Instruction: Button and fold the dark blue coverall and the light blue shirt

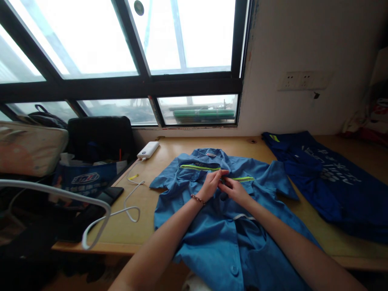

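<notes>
A blue short-sleeved work shirt (206, 238) lies spread on the wooden table, collar away from me, its lower part hanging over the front edge. Yellow-green strips cross its chest. My left hand (212, 184), with a beaded bracelet on the wrist, is closed at the shirt's front placket. Meeting it there, my right hand (235, 190) is also closed, fingertips pinched together at chest height. What exactly sits between the fingertips is hidden, though both hands are on the shirt front. A large button (234, 270) shows lower down on the placket.
Dark blue clothing (342, 182) lies on the right of the table (142, 234). A white power bank (148, 150) with a white cable (125, 209) is at the left, near a dark phone-like object (113, 195). Bags and a black chair (100, 137) stand left, below the window.
</notes>
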A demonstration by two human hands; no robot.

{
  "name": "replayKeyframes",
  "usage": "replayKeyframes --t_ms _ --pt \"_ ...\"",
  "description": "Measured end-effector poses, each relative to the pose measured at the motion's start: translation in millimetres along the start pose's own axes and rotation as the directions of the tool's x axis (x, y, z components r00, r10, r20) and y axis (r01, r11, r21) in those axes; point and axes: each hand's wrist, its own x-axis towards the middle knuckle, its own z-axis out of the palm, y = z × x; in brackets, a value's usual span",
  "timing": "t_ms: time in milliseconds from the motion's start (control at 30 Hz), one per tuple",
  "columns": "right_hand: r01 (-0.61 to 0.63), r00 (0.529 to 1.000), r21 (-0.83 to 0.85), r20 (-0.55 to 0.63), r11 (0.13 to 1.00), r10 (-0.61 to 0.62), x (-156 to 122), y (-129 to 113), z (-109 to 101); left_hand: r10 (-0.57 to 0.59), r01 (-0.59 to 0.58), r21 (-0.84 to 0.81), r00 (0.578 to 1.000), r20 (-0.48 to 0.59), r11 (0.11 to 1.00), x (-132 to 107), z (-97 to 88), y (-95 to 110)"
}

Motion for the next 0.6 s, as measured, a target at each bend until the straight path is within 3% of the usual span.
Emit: replayKeyframes --t_ms 100,167,233,300,367,467,533,600 --pt "-0.033 0.993 0.208 -0.100 0.978 0.055 7.1 3.8 -6.3 0.079 -0.075 -0.033 0.990 0.120 0.997 -7.9 3.6 7.7" --pt "-0.008 0.966 0.386 -0.234 0.923 0.107 17.3 -0.7 -23.1 0.111 -0.109 -0.027 0.991 0.080 0.994 -10.4 5.3 7.8" --pt "0.023 0.933 0.566 -0.309 0.824 0.186 32.7 -9.9 -47.1 0.118 -0.124 0.080 0.990 0.081 0.989 -10.5 5.8 4.4" --pt "0.029 0.922 0.671 -0.305 0.741 0.240 51.0 -18.7 -68.3 0.120 -0.177 0.268 0.969 0.216 0.947 -9.2 5.0 0.3" --pt "-0.047 0.931 0.730 -0.216 0.682 0.295 67.8 -20.9 -76.1 0.126 -0.296 0.417 0.913 0.389 0.859 -8.0 3.7 -2.4" --pt "-0.224 0.911 0.768 -0.053 0.600 0.408 82.5 -7.1 -58.2 0.136 -0.403 0.483 0.857 0.497 0.777 -6.8 2.4 -4.3" --pt "-0.277 0.900 0.763 -0.006 0.584 0.435 85.1 8.5 -39.2 0.115 -0.371 0.470 0.866 0.487 0.801 -6.1 2.0 -6.7" --pt "-0.273 0.909 0.757 0.000 0.593 0.418 84.8 22.3 -26.8 0.082 -0.289 0.448 0.901 0.426 0.846 -4.7 1.3 -11.6"
